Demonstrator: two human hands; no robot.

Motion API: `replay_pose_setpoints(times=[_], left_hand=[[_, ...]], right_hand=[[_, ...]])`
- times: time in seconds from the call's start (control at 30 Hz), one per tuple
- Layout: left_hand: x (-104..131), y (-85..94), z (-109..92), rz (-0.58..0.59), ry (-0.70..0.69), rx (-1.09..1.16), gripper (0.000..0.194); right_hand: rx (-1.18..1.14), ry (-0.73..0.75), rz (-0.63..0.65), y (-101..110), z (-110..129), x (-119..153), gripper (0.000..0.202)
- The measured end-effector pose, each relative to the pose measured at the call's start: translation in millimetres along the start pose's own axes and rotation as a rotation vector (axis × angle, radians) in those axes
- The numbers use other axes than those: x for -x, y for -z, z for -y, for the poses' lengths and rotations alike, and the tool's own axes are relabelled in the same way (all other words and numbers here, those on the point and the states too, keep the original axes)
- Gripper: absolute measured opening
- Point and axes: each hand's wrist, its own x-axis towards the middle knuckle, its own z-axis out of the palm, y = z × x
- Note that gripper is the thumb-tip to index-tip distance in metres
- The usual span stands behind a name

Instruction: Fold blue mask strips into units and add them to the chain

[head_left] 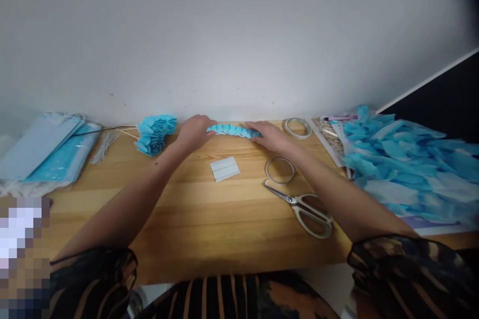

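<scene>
A blue pleated strip point(231, 130) with ruffled edges lies crosswise at the back of the wooden table, close to the wall. At its left end, the fingers of my left hand point(195, 130) are closed on it. My right hand point(266, 134) grips the opposite end between thumb and fingers. Just left of my left hand rest ruffled blue flowers point(153, 133) on thin sticks. Nearer to me, below the strip, is a small folded pale piece point(225, 169). Scissors point(299, 205) with white handles lie partly spread below my right forearm.
Two tape rolls point(298, 128) point(280, 170) lie on the right. A heap of blue and white pieces point(407, 159) covers the far right. Packed blue and white face masks point(56, 147) and cut white cords point(105, 147) are on the left. The wall point(232, 35) bounds the table's back.
</scene>
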Motion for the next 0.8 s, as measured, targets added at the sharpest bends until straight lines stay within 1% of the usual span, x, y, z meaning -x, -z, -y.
replay_pose_setpoints(times=[0.07,0.17,0.3,0.43,0.5,0.57,0.63,0.73,0.8], left_hand=[[7.6,-3.0,13.8,0.018,-0.018,-0.128,0.042],[14.4,-13.8,26.7,0.031,-0.038,-0.192,0.045],[16.9,-24.9,34.1,0.015,-0.040,-0.182,0.047],[19.9,-28.1,38.6,0.014,-0.055,-0.180,0.051],[21.8,-28.7,39.0,-0.005,-0.060,-0.178,0.052],[23.6,-28.4,37.1,-0.029,-0.060,-0.175,0.055],[25.9,-26.6,32.7,-0.051,-0.070,-0.170,0.058],[31.9,-21.2,23.6,-0.064,-0.111,-0.157,0.057],[38.4,-16.7,17.7,-0.065,-0.126,-0.141,0.054]], right_hand=[[-0.004,0.016,0.008,2.5,-4.0,1.1,0.059],[-0.011,0.013,0.020,5.6,-9.4,1.9,0.063],[-0.059,0.023,0.055,8.6,-15.2,0.7,0.065],[-0.079,0.102,0.092,9.4,-19.5,-2.6,0.060],[-0.078,0.132,0.083,10.3,-21.4,-2.4,0.060],[-0.076,0.132,0.057,12.8,-23.4,1.1,0.061],[-0.060,0.091,0.008,17.2,-25.2,8.5,0.060],[-0.023,-0.008,-0.075,25.0,-26.0,25.0,0.055],[-0.026,-0.058,-0.093,29.0,-24.5,37.3,0.054]])
